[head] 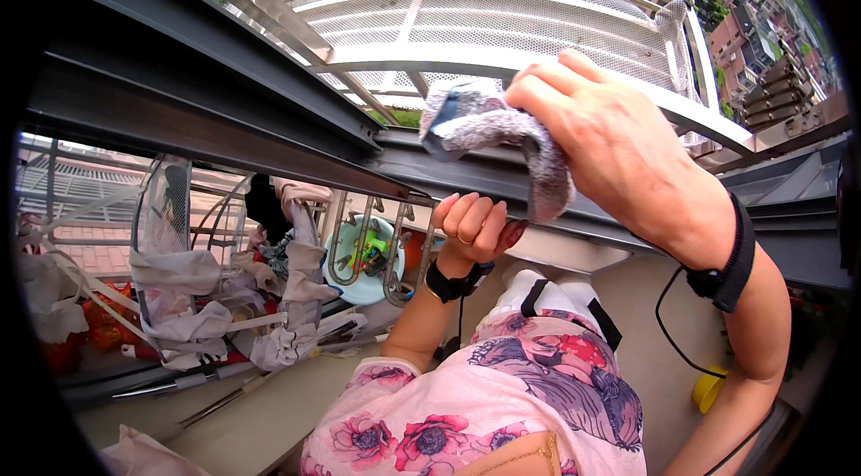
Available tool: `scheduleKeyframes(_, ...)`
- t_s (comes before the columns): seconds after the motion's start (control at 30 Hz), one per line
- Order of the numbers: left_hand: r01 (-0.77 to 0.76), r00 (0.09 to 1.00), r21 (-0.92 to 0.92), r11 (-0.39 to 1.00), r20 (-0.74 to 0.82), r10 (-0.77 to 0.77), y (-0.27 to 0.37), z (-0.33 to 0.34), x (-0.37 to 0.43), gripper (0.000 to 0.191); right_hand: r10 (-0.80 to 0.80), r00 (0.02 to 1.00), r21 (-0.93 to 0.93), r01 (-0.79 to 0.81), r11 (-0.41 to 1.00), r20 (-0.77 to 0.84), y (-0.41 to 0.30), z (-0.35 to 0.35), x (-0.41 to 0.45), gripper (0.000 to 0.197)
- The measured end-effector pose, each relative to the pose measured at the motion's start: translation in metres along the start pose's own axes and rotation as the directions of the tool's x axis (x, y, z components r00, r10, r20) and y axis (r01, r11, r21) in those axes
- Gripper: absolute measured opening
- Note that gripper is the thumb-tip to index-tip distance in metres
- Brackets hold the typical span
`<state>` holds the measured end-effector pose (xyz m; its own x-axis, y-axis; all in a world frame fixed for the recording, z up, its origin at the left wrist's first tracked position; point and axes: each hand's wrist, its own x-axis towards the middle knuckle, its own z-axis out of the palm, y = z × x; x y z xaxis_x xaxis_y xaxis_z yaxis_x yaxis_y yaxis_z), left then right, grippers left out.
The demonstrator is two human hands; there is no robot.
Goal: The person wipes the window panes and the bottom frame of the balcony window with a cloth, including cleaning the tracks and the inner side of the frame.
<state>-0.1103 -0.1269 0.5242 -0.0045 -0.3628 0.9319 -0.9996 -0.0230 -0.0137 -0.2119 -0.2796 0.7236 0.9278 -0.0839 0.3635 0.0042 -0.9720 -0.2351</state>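
My right hand grips a grey-and-white fluffy cloth, folded over and hanging down from the fingers. It is held above the dark metal track of the window sill; whether the cloth touches the track is hard to tell. My left hand is lower down, its fingers curled over the inner edge of the dark window frame. Black straps circle both wrists. A dark sliding-window frame runs from the upper left towards my left hand.
Outside is a white metal railing with mesh panels, high above buildings. Metal hanger rods stand beside my left forearm, in front of a light blue basin. Laundry hangs at left. A yellow container and black cable are at right.
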Motion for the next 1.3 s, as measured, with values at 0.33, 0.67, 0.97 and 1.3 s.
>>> scheduleKeyframes(0.33,-0.053,0.986,0.084,0.995,-0.156,0.066,-0.006,0.031,-0.013,0.024,-0.286,0.958,0.022,0.286,0.958,0.031,-0.023,0.137,0.064,0.019)
scheduleKeyframes(0.67,-0.027,1.000,0.047,0.999,-0.003,0.027,-0.008,0.011,-0.006,0.026,-0.110,0.993,-0.077,0.114,0.991,0.050,-0.042,0.136,0.065,0.013)
scheduleKeyframes(0.97,-0.032,0.995,0.018,0.999,0.099,0.030,-0.012,-0.002,-0.002,0.027,-0.055,0.991,0.017,0.053,0.998,0.122,-0.010,0.090,0.011,0.012)
scheduleKeyframes(1.3,-0.027,0.994,0.036,0.999,0.105,0.023,-0.009,-0.009,0.001,0.029,0.215,0.965,-0.190,-0.186,0.964,0.148,0.025,0.016,-0.105,0.008)
